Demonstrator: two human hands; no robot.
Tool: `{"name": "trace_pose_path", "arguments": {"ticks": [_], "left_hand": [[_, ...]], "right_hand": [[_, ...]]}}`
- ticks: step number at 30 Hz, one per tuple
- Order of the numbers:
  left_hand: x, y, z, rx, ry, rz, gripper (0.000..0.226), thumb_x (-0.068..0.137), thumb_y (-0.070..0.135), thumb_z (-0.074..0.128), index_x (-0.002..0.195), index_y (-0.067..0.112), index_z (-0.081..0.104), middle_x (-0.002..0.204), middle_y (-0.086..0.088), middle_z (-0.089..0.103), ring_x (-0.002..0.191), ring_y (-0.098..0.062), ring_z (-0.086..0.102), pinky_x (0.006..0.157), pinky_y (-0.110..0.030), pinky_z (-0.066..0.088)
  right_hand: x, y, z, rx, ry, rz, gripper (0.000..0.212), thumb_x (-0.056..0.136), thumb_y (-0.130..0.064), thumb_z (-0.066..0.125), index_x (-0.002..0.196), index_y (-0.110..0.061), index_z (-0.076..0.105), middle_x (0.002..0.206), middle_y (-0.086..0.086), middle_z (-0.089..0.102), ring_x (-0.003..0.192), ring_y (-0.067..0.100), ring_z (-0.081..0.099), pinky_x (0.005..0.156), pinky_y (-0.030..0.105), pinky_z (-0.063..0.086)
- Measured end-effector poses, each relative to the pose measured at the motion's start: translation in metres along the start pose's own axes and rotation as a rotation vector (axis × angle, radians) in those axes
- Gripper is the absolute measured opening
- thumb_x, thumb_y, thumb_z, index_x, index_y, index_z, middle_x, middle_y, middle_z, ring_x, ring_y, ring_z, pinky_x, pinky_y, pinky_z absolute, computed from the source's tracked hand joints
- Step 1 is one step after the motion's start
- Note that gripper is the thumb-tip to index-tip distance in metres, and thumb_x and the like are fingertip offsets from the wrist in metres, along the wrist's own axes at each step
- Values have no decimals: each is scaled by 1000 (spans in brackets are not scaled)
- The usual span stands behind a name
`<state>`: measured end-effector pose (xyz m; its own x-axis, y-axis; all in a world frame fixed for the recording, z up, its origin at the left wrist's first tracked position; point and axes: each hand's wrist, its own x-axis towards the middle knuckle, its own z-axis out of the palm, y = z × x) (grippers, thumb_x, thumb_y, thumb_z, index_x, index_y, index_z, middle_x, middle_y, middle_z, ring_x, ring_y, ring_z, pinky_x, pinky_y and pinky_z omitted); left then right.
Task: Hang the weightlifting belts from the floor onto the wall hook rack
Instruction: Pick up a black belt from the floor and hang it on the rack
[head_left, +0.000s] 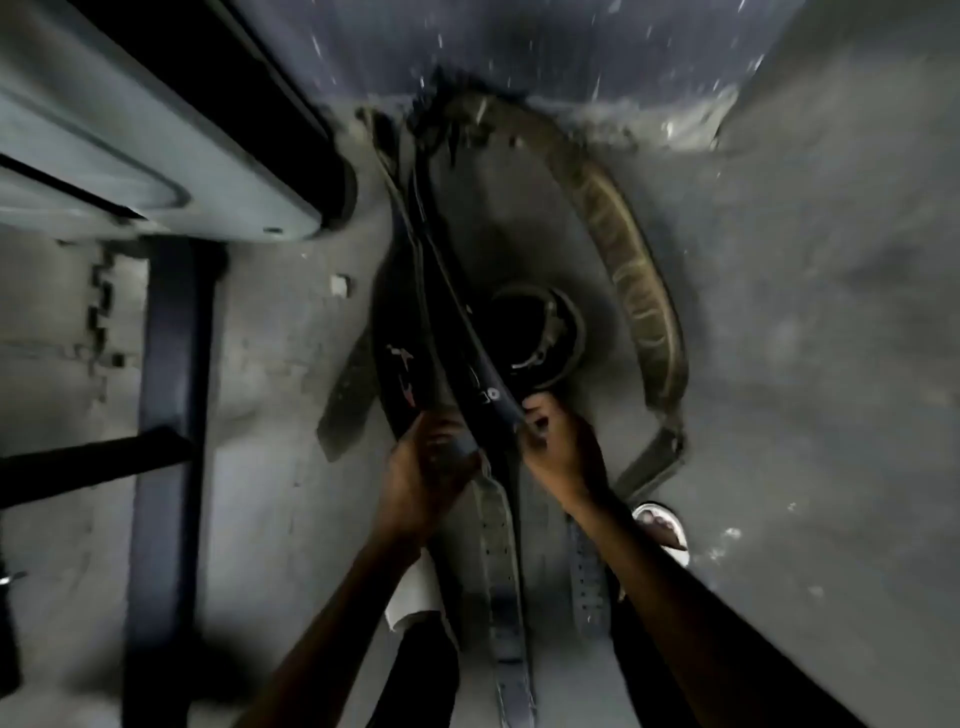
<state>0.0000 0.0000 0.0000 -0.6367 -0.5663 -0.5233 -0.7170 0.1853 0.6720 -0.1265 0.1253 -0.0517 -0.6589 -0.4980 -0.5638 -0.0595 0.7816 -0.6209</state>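
Several dark weightlifting belts lie in a pile on the grey floor in the dim, blurred head view. My left hand (423, 467) and my right hand (558, 447) both grip a long black belt (452, 301) that runs from my hands up toward the wall. Its perforated strap end (498, 551) hangs down between my forearms. An olive-brown patterned belt (634, 270) curves along the right of the pile. A coiled black belt with a metal buckle (545, 332) lies just beyond my right hand. The hook rack is not in view.
A gym machine frame with a pale panel (130, 156) and a dark upright post (171, 415) stands at the left. My white-shod foot (662, 530) is planted right of my arms. The floor meets a speckled dark wall (519, 52) at the top.
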Motion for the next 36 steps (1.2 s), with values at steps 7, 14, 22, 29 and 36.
{"name": "trace_pose_path", "arguments": {"ticks": [7,14,22,29,36], "left_hand": [[65,-55,70,-173,14,-101,53,84,26,76,132,19,55,124,3,64,113,-8,60,91,-25,52],[55,-28,41,-238,73,-197,54,83,28,76,132,21,53,124,-8,63,113,-24,63,89,-51,57],[32,100,-42,-617,73,-230,43,89,29,72,126,9,61,115,-9,72,103,-21,71,75,-18,57],[-20,245,-140,-831,6,42,35,95,15,63,128,4,60,124,-21,68,116,-41,64,99,-57,50],[-117,397,-267,-705,36,313,31,93,5,63,123,-5,62,116,-19,72,101,-22,71,94,-36,57]], "right_hand": [[85,59,75,-106,-61,-54,29,95,-25,60,120,-12,62,115,13,68,108,32,64,90,44,52],[68,22,35,19,-97,87,48,95,-15,65,142,-11,55,144,12,58,136,29,51,110,33,38],[16,-86,-87,328,-24,10,55,92,-28,67,143,-12,54,145,9,58,135,24,52,113,43,43],[-59,-225,-217,506,72,-218,35,92,-4,66,127,-6,66,122,10,72,113,21,67,102,38,53],[-181,-365,-353,643,38,-339,23,92,-1,65,114,-3,72,108,10,77,100,20,72,91,29,55]]}}
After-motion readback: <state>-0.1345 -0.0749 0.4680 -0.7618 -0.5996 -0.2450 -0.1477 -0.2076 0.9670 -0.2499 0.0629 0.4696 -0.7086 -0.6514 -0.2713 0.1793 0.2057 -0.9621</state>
